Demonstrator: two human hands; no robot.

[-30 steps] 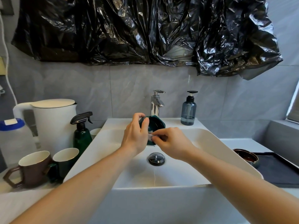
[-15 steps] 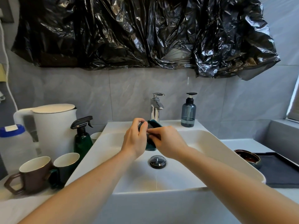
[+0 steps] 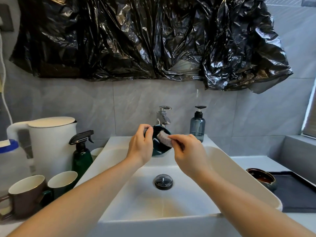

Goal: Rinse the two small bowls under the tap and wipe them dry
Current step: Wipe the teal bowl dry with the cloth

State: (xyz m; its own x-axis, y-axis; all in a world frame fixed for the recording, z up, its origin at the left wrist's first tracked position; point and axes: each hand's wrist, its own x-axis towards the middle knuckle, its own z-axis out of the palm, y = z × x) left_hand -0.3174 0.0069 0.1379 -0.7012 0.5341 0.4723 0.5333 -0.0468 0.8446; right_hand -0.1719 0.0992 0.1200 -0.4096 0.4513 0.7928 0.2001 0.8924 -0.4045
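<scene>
Gripping the green bowl (image 3: 160,144) at frame centre below the tap (image 3: 163,117), the left hand (image 3: 141,145) tilts its mouth rightward toward the right hand (image 3: 188,151), which pinches a cloth (image 3: 165,138) against its rim; the brown bowl (image 3: 261,178) waits lower right.

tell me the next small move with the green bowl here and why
Probably sweep the cloth round the inside of the green bowl: the left hand grips it tilted over the sink, and the right hand pinches the cloth at its rim.
</scene>
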